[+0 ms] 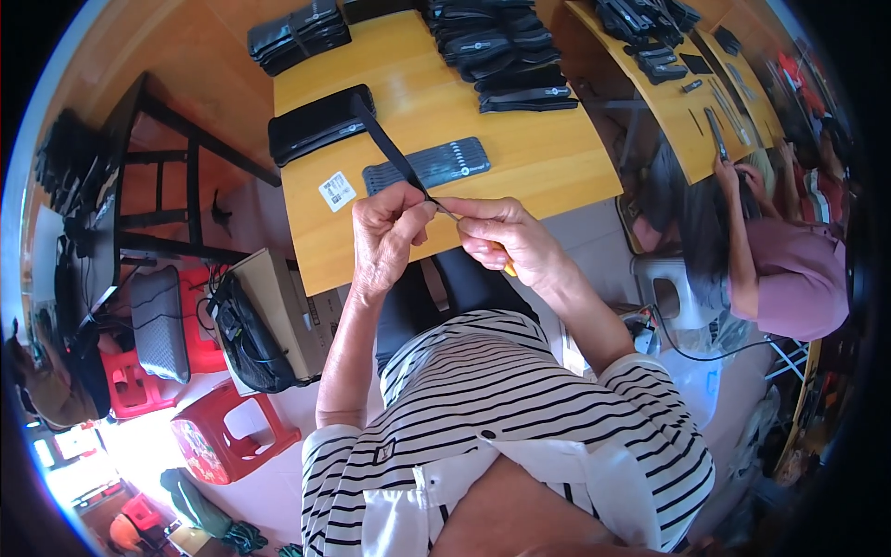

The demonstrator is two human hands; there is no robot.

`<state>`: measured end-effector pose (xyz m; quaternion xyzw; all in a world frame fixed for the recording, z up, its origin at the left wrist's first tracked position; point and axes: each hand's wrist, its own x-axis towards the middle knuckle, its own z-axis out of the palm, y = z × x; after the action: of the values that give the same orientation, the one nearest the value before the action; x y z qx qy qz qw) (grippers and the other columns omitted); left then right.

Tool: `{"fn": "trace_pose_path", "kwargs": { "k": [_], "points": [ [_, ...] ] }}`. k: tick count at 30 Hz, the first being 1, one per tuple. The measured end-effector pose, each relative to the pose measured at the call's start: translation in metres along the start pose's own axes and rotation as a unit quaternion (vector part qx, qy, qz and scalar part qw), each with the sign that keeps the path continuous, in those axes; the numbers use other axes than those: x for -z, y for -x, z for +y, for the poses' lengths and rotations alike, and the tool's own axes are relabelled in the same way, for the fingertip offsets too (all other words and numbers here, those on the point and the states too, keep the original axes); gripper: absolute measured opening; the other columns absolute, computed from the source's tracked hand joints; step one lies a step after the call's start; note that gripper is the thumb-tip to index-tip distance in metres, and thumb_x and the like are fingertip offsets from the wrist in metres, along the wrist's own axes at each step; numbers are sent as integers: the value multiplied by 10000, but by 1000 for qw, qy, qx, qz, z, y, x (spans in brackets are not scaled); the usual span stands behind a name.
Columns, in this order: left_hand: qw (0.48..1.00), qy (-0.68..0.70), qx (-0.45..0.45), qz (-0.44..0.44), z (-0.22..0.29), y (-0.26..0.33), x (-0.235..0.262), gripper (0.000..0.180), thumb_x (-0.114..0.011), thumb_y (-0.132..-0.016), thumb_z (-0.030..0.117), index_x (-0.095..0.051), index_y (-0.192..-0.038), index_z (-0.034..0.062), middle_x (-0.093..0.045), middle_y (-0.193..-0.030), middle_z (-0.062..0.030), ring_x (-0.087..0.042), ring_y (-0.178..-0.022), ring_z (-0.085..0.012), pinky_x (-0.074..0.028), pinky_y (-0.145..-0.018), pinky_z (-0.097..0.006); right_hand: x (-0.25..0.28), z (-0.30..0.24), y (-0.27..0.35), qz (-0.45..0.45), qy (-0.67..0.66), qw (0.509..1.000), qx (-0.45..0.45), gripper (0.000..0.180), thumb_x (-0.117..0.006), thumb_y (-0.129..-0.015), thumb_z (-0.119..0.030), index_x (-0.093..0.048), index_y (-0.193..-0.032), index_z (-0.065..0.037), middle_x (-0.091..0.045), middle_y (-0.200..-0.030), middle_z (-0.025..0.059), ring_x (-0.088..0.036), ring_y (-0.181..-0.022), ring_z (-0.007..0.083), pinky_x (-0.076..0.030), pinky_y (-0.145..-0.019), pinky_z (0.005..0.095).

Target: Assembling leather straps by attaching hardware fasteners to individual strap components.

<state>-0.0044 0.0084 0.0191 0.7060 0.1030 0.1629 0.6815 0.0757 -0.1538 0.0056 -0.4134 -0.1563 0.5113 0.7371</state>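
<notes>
My left hand (390, 232) pinches the free end of a black strap (390, 148) that runs up to a black pouch (320, 121) lying on the wooden table (520, 162). My right hand (506, 243) is closed just to the right of it, fingertips at the strap's end, with a small orange-handled tool (510, 269) sticking out below the palm. Both hands hover at the table's near edge. A flat black ribbed piece (427, 164) and a small white label (337, 190) lie just beyond them.
Stacks of black pouches (299, 35) and black parts (506, 56) fill the table's far side. A person in a pink top (789, 269) sits at the right by a second table (687, 102). Red plastic stools (227, 432), a box and a black bag (246, 339) stand at the left.
</notes>
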Motion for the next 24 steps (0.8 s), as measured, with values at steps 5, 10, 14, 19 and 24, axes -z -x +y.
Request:
{"fn": "trace_pose_path", "kwargs": {
  "k": [5,10,14,19,24],
  "points": [
    [996,52,-16,64,-4,5,-2,125,-538,-770,31,-525,-649,2,-472,-525,-3,-450,-461,-60,-350,-445,-204,-5,4,-2,-3,125,989,83,320,-454,-906,-72,-537,-1214,-58,-439,-649,-50,-375,-547,28,-326,-461,156],
    [978,90,-77,171,-1,3,14,141,-504,-764,28,-509,-623,27,-441,-473,2,-395,-422,-56,-297,-442,-189,68,14,-19,148,490,830,221,317,-477,-871,-78,-570,-1173,-54,-480,-673,6,-480,-645,130,-416,-610,264],
    [967,127,-76,205,-7,18,24,150,-494,-757,27,-495,-607,33,-423,-449,-7,-360,-395,-61,-293,-433,-192,149,1,-36,234,726,614,201,321,-497,-787,8,-629,-1069,-74,-512,-843,96,-531,-813,251,-437,-740,347],
    [959,172,-39,223,-19,35,21,128,-491,-757,27,-495,-629,25,-434,-455,-18,-378,-394,-70,-303,-409,-197,192,-10,-64,202,808,500,238,370,-521,-729,79,-637,-1047,-72,-477,-909,104,-507,-902,267,-417,-834,363],
    [964,177,-17,200,-16,33,14,139,-504,-771,20,-500,-632,26,-467,-515,-8,-410,-424,-60,-314,-424,-196,193,-10,-76,221,791,480,309,313,-534,-759,34,-623,-1046,-54,-513,-981,116,-507,-932,271,-424,-820,381]
  ]
}}
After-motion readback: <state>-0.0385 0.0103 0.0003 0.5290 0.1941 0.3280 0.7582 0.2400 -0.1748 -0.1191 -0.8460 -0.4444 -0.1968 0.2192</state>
